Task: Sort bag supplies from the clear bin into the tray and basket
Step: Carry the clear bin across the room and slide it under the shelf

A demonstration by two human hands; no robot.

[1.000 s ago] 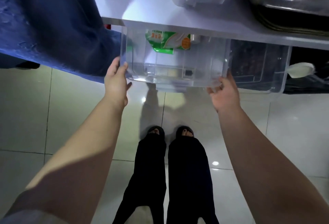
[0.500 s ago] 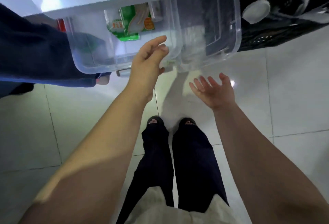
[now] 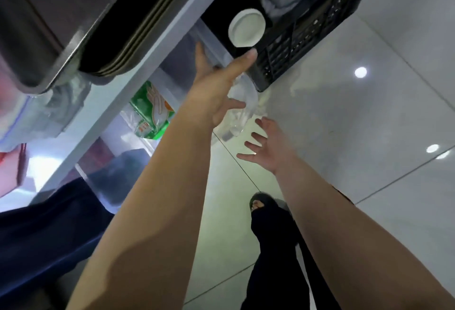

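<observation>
Left hand (image 3: pixel 216 88) spread against clear bin (image 3: pixel 172 68) | right hand (image 3: pixel 268 147) splayed, empty, just below bin

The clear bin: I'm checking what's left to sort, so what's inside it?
Inside the clear bin a green-and-white packet shows. The left hand and blur hide the rest.

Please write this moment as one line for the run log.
left hand: on clear bin rim | right hand: open, empty | green packet: inside bin
</observation>
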